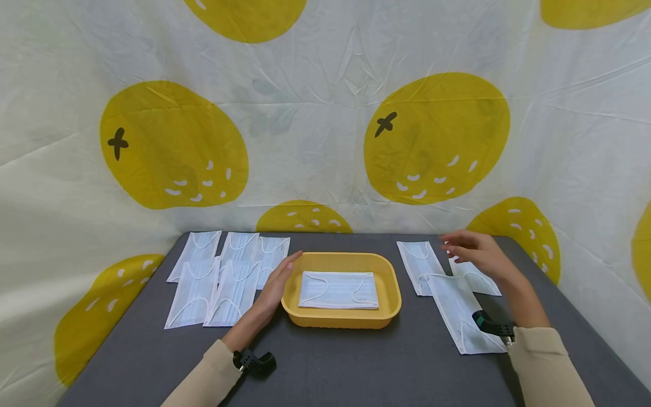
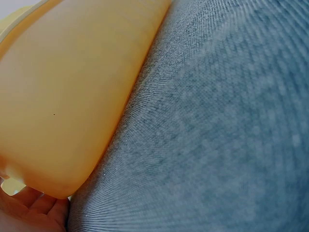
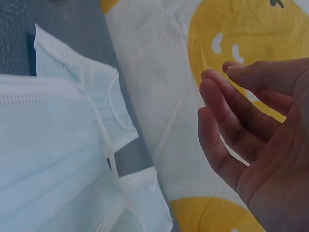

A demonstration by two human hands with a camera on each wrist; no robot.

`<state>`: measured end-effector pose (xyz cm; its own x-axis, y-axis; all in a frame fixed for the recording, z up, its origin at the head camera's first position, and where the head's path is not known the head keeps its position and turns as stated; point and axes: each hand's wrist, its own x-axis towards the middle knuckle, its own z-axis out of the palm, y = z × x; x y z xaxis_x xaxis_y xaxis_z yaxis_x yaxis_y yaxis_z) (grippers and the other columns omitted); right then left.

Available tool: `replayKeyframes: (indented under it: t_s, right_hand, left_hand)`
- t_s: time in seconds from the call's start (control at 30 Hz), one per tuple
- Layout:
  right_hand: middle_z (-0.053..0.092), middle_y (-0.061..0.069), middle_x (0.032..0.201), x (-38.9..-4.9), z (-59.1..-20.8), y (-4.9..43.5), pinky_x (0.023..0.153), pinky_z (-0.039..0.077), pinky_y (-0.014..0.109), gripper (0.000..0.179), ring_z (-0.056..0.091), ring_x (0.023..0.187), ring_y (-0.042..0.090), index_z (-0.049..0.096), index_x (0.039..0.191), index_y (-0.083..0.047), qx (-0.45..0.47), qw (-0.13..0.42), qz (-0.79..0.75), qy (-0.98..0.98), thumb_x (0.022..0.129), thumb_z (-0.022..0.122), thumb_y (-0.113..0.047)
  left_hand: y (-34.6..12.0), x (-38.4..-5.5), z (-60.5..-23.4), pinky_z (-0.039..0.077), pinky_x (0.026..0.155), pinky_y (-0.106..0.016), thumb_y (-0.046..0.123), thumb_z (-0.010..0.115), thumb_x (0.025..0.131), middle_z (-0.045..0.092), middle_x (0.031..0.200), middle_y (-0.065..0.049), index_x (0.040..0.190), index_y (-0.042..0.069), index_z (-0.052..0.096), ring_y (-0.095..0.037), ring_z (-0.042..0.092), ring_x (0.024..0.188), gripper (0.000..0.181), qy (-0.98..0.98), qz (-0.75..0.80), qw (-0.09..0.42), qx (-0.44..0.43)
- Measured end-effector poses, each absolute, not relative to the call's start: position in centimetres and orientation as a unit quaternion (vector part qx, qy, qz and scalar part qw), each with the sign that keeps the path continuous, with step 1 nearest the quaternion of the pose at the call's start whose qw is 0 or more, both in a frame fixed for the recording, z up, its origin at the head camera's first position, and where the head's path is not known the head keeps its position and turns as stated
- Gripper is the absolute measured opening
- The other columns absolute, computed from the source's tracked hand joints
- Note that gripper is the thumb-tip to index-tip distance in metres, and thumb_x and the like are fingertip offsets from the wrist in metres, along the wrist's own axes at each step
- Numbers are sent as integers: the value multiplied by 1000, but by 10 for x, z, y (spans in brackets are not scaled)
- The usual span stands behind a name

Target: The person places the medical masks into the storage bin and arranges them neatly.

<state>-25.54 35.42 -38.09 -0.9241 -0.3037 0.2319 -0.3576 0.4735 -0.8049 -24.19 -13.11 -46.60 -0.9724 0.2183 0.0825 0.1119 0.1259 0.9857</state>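
Note:
A yellow plastic basin [image 1: 341,321] sits in the middle of the dark table, and a pale blue face mask [image 1: 338,291] with white ear loops lies flat inside it. Against the basin's left side rests my left hand [image 1: 277,282], its fingers extended along the wall; the left wrist view catches only part of this hand [image 2: 36,208] at the basin's corner. My right hand [image 1: 475,251] hovers over the face masks on the right, fingers loosely bent, holding nothing. Beneath it, one long face mask [image 1: 458,311] overlaps two others, a left one [image 1: 414,260] and a right one [image 1: 483,282].
Several more face masks [image 1: 193,294] lie overlapping in two rows on the left of the table. A white curtain [image 1: 315,141] with large yellow fruit prints hangs behind the table's [image 1: 356,367] back edge and along its sides.

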Motion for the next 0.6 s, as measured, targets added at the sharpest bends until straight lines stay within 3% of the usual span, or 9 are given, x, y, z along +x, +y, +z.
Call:
replayKeyframes:
  t_s: [0.1,0.37,0.43,0.6]
  right_hand:
    - [73,-21,100,-256,-386,363,73,61,25,22,71,87,5,69,123,-3,177,29,472,-863,103,60,-4]
    - [69,-18,105,-256,-400,384,76,61,23,36,67,89,1,57,130,16,119,19,455,-882,104,58,-9]
    - [71,-11,108,-256,-402,389,77,61,23,38,67,89,1,56,132,15,105,13,447,-888,105,58,-11]
    - [65,27,127,-256,-408,400,78,60,21,40,64,91,0,56,135,12,69,-6,408,-910,106,57,-15]
  left_hand:
    - [-132,-241,-466,11,131,-53,32,29,115,34,169,-9,159,14,40,-30,21,160,49,748,652,39,114]
    - [-132,-242,-467,11,131,-54,33,28,115,34,169,-8,159,16,41,-30,21,160,49,750,650,39,113]
    - [-132,-242,-467,10,131,-55,33,28,115,33,169,-9,159,15,41,-31,20,160,50,752,649,40,113]
    - [-132,-241,-467,10,131,-55,33,28,115,33,169,-9,159,15,40,-31,20,160,49,751,649,42,113]
